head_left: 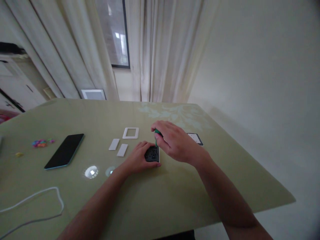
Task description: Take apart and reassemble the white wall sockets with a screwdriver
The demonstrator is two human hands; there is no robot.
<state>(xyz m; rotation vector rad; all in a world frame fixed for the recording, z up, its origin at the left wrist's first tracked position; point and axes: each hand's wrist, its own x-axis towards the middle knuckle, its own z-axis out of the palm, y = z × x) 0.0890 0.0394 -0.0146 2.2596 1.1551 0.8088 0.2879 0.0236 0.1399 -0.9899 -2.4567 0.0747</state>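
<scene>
Head view, looking down at a pale green table (175, 193).

- The dark switch module (152, 154) lies flat on the table, about mid-table and just in front of us. We place everything else from it.
- Left hand (138, 156): it sits against the module's left side, with the fingers curled over the near-left edge and pinning the module to the tabletop. The thumb is hidden from us.
- Right hand (175, 141): it is just above and right of the module, fingers clenched around a green-handled screwdriver (157, 132). The shaft points straight down and the tip meets the module's upper edge (we cannot tell what the tip sits in).
- A white frame (130, 133) lies just beyond the module to the left, flat, with an open centre.
- Two white rocker covers (114, 144) (122, 150) lie side by side to the left of the module, apart from the left hand.
- A second plate (195, 138) is to the right of the module, partly behind the right hand.
- A black phone (64, 150) lies face-up well to the left of the module.
- Farther left are some small coloured bits (40, 143) and a yellow piece (19, 154).
- A white cable (40, 192) is looped on the table, nearer to us and far left of the module.
- Beyond the table hang cream curtains (160, 50) with a window (115, 33) between them.
</scene>
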